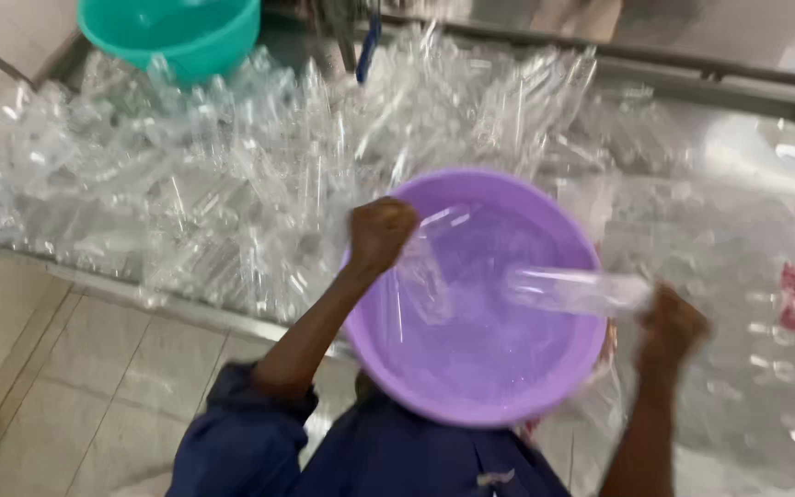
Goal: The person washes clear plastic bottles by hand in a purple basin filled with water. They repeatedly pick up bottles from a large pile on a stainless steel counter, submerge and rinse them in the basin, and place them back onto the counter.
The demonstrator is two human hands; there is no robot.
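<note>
Fingers of your left hand [381, 232] are clenched on one end of a clear plastic bag [508, 276]; your right hand [672, 324] grips the other end, so the bag spans the purple basin [388, 368]. Basin sits at the near edge of a metal tray [738, 78], partly overhanging it. Loose clear bags [213, 184] cover the tray. Teal basin [177, 37] stands at its far left corner. Frame blurred.
</note>
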